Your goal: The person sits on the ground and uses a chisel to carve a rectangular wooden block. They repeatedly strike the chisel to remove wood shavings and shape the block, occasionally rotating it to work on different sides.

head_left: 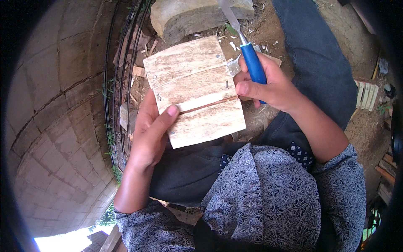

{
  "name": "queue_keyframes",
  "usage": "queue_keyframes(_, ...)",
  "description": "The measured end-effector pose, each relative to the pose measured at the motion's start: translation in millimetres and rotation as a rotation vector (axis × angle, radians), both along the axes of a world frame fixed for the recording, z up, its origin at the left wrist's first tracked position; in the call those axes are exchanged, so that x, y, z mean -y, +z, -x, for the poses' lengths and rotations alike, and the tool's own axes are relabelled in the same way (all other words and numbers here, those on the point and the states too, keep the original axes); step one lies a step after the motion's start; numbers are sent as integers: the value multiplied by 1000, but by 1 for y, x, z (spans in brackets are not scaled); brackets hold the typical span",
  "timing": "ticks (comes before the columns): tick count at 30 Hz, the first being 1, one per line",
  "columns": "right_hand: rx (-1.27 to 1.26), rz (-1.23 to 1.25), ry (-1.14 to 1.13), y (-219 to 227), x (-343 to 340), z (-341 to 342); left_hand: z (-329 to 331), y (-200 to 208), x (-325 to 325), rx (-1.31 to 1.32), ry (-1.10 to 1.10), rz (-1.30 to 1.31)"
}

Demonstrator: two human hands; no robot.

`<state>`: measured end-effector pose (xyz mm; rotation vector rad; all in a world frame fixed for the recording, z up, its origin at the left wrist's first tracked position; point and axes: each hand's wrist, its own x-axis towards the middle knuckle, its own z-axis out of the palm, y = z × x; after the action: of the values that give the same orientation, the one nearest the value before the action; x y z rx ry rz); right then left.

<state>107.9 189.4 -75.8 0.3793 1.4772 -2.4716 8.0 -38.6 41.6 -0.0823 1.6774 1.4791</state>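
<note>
A small wooden panel (189, 75) made of pale boards side by side is held up over my lap. Several nails show in it; one (227, 85) stands partly out near the right edge. A dark gap runs between the lower two boards. My left hand (153, 130) grips the panel's lower left side, thumb on its front, the other fingers hidden behind. In my right hand (268, 84) is a chisel (253, 63) with a blue handle, its metal blade pointing up and away. That hand's thumb and fingertips also reach the panel's right edge.
A large pale stone (197, 19) lies just beyond the panel, with wood shavings on the dirt around it. A block wall (58, 113) rises on the left, with dark cables (112, 75) along it. My trousered leg (315, 54) extends at right. Stacked wood pieces (387, 172) lie far right.
</note>
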Motion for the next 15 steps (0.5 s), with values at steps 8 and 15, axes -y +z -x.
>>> queue_keyframes(8,101,-240,21,-14,10,5,4,-12,12,-331,-285,92)
queue_keyframes(15,54,-215,13,-31,19,10,1,-13,26,-300,-172,219)
